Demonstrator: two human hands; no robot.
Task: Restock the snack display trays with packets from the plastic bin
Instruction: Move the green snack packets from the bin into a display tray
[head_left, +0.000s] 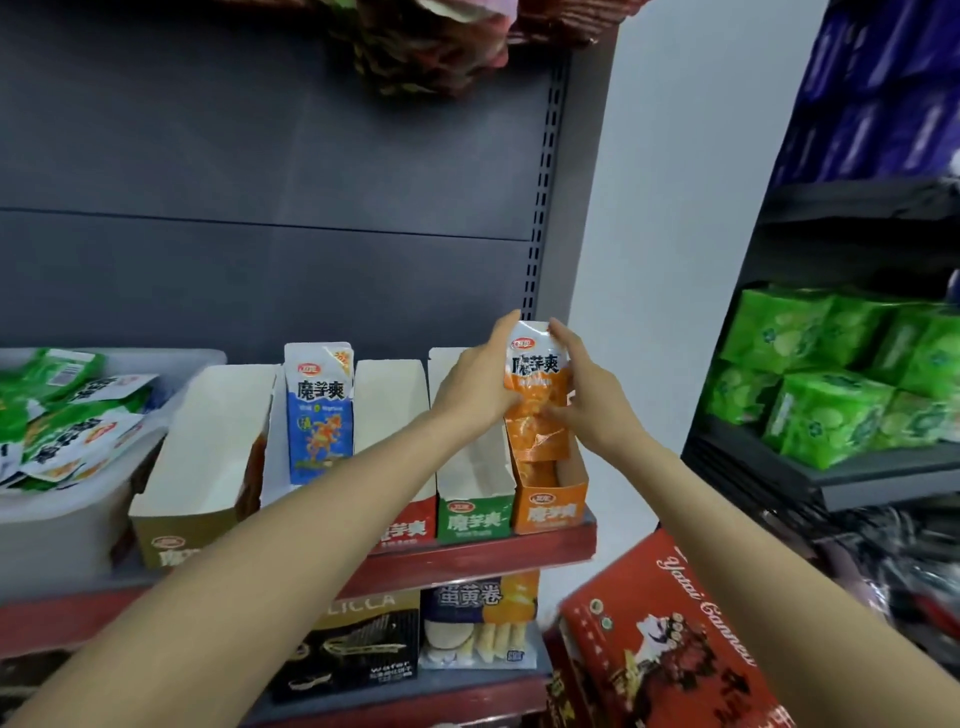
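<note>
We hold the orange packets (537, 395) upright, left hand (475, 382) and right hand (587, 395) fingers curled round them; lower them straight into the orange tray (550, 512) just below, edges squared

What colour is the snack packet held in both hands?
Orange with a white top, the orange snack packet shows clearly in the head view.

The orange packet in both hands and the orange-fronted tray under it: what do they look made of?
The orange snack packet looks like glossy plastic film or foil laminate: it shows crinkles and bright glints. The orange-fronted display tray looks like thin printed cardboard: matte pale inner walls, sharp folded edges. Left hand and right hand both grip the packet.
</note>
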